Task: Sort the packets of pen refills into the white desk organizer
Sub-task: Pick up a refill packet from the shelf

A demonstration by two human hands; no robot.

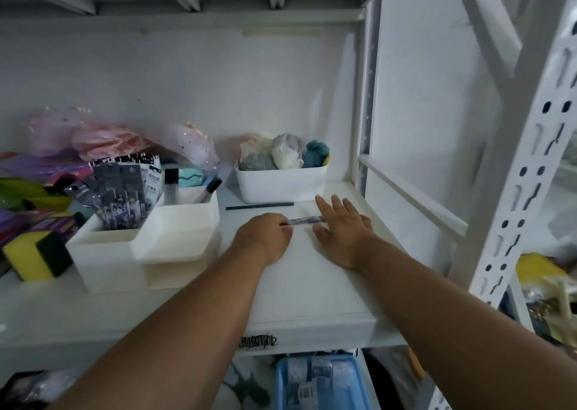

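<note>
A thin packet of pen refills (304,220) lies flat on the white shelf (312,284), between my two hands. My left hand (265,236) has its fingers curled and pinches the packet's left end. My right hand (342,227) lies flat with straight fingers, touching the packet's right end. To the left stands the white desk organizer (140,244); its back left compartment holds several upright dark refill packets (125,188). One dark loose refill (259,206) lies on the shelf just beyond my hands.
A white bin (281,181) of small figurines stands behind the hands. Yellow-green sponges (34,258), purple packs and pink bags crowd the left. White rack posts (512,191) rise at right. A blue basket (321,381) sits on the lower shelf.
</note>
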